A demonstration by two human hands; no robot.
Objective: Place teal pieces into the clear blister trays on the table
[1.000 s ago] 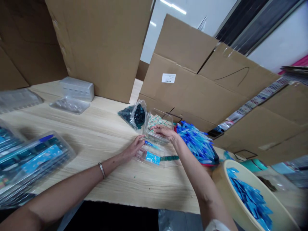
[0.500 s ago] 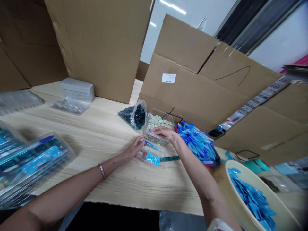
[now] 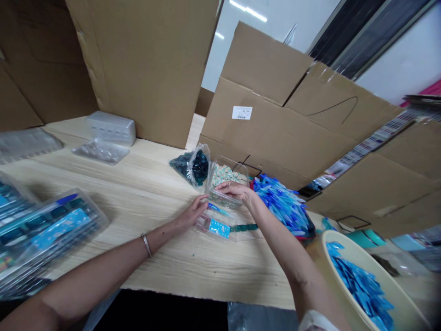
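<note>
A clear plastic clamshell case point(image 3: 216, 225) lies on the wooden table point(image 3: 144, 197), holding a blue card and a blue pen. My left hand point(image 3: 190, 214) rests on the case's left end with its fingers curled on the rim. My right hand point(image 3: 235, 191) is at the far edge of the case, fingers bent and pinched on the clear lid just in front of a clear tub of small pale pieces point(image 3: 225, 177). A green strip point(image 3: 244, 227) sticks out at the case's right side.
A bag of dark teal pieces point(image 3: 193, 166) lies beside the tub. A heap of blue pens point(image 3: 284, 204) is to the right, and a cream bowl point(image 3: 320, 257) of blue packets at lower right. Filled clamshell cases point(image 3: 44, 234) are stacked at left. Cardboard boxes point(image 3: 275, 119) wall the back.
</note>
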